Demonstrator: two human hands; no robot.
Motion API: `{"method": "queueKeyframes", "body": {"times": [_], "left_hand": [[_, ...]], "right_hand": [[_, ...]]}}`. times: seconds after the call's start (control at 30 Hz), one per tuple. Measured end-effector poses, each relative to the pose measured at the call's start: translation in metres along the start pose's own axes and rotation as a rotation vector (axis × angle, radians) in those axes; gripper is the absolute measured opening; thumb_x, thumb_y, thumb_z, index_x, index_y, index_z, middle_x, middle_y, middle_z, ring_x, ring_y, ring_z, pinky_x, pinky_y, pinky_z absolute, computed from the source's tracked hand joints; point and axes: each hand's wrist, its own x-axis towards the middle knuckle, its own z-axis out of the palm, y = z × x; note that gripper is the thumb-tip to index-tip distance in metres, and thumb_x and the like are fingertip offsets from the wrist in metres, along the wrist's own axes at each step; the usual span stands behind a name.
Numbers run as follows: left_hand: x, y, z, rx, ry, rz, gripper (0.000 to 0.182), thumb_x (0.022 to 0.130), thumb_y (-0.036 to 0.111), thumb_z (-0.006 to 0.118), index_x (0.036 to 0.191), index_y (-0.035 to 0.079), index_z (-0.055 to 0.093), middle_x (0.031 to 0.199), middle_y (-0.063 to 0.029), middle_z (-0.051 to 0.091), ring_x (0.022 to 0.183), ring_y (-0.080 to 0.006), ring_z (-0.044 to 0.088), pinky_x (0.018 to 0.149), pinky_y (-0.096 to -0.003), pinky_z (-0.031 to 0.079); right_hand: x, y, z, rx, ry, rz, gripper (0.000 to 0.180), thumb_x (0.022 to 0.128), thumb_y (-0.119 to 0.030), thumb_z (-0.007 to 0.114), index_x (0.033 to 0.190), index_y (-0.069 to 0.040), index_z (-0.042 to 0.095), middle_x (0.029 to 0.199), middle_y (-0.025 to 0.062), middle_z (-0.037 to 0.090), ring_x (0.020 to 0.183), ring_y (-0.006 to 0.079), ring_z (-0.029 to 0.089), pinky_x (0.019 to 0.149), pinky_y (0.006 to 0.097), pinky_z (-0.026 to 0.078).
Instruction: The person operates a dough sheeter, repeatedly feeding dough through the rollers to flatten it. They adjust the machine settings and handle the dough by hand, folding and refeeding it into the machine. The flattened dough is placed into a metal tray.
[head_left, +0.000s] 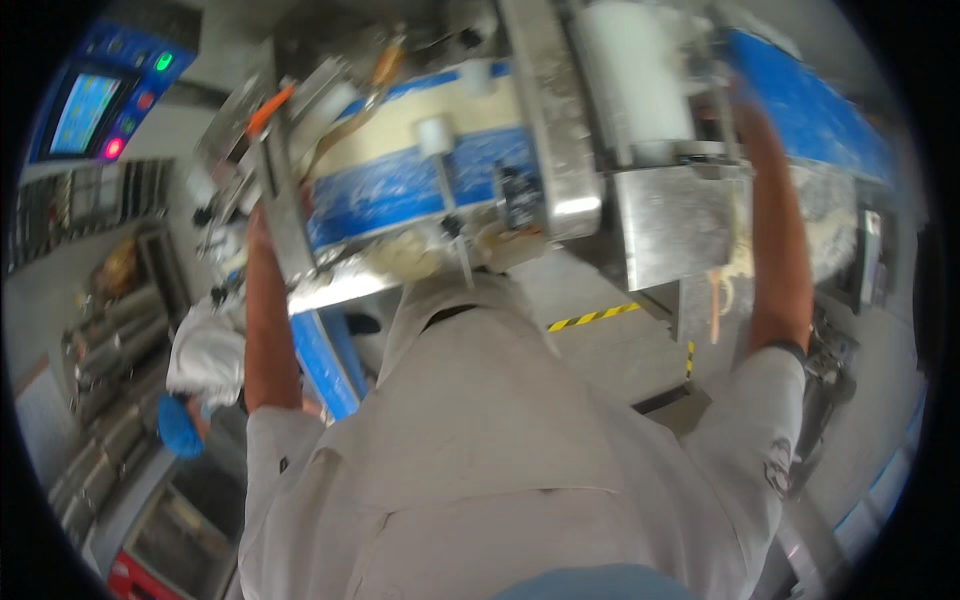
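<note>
My left hand (259, 225) is at the left end of a dough machine, partly hidden behind an upright steel bar (283, 187). Its fingers cannot be made out. Far to the right, my right hand (741, 94) is a blur beside a large white roller (637, 75) and the edge of a floury blue conveyor belt (814, 101). Whether it grips anything is unclear. Between my arms, a pale dough sheet (409, 116) lies on another blue belt (390, 184), with a small white roller (435, 136) over it. Dough scraps (405, 255) lie along the machine's front edge.
A steel housing (559, 127) crosses the belt, and a steel box (675, 221) stands under the large roller. A control panel (86, 112) with lit buttons is at upper left. A co-worker in a blue cap (180, 427) is close on my left. Striped tape (592, 316) marks the floor.
</note>
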Motion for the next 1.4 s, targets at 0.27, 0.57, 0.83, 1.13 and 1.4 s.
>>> {"method": "queueKeyframes", "body": {"times": [0.27,0.57,0.83,1.13,1.4], "left_hand": [[-0.007,-0.013,0.037,0.063,-0.060,0.130,0.044,0.104,0.021,0.051,0.135,-0.009,0.059,0.129,-0.0285,0.062,0.107,-0.0355,0.066,0.089,-0.0457,0.057],[-0.011,-0.019,0.062,0.149,0.045,0.114,0.045,0.107,0.022,0.038,0.133,-0.011,0.057,0.113,-0.0229,0.070,0.092,-0.0323,0.071,0.080,-0.0448,0.060],[0.002,-0.008,0.041,0.085,0.015,-0.014,0.044,0.104,0.024,0.048,0.132,-0.009,0.059,0.124,-0.0245,0.067,0.097,-0.0350,0.070,0.085,-0.0469,0.059],[0.001,-0.009,0.025,0.090,-0.026,-0.025,0.045,0.106,0.024,0.044,0.137,-0.006,0.059,0.134,-0.0225,0.067,0.107,-0.0305,0.072,0.092,-0.0434,0.061],[-0.003,-0.015,0.033,0.112,0.044,-0.004,0.046,0.106,0.027,0.049,0.134,-0.007,0.061,0.122,-0.0185,0.073,0.098,-0.0275,0.074,0.087,-0.0394,0.062]], "right_hand": [[-0.248,-0.037,0.052,0.140,0.771,-0.539,0.034,0.107,-0.023,0.058,0.124,0.005,0.068,0.101,0.0145,0.074,0.089,0.0185,0.068,0.083,0.0316,0.054],[-0.382,0.044,0.315,0.309,0.583,0.166,0.033,0.103,-0.033,0.066,0.120,-0.006,0.073,0.080,-0.0004,0.064,0.067,0.0076,0.057,0.055,0.0231,0.044],[-0.277,0.060,0.383,0.142,0.612,0.329,0.042,0.095,-0.033,0.072,0.123,-0.002,0.072,0.069,0.0089,0.070,0.058,0.0139,0.063,0.058,0.0308,0.049],[-0.268,0.056,0.394,0.012,0.791,0.132,0.025,0.089,-0.025,0.074,0.102,-0.004,0.075,0.081,0.0097,0.073,0.074,0.0196,0.068,0.073,0.0375,0.052],[-0.298,0.039,0.403,-0.272,0.551,-0.210,0.028,0.087,-0.008,0.070,0.116,-0.008,0.069,0.099,0.0092,0.066,0.079,0.0251,0.067,0.074,0.0382,0.055]]}}
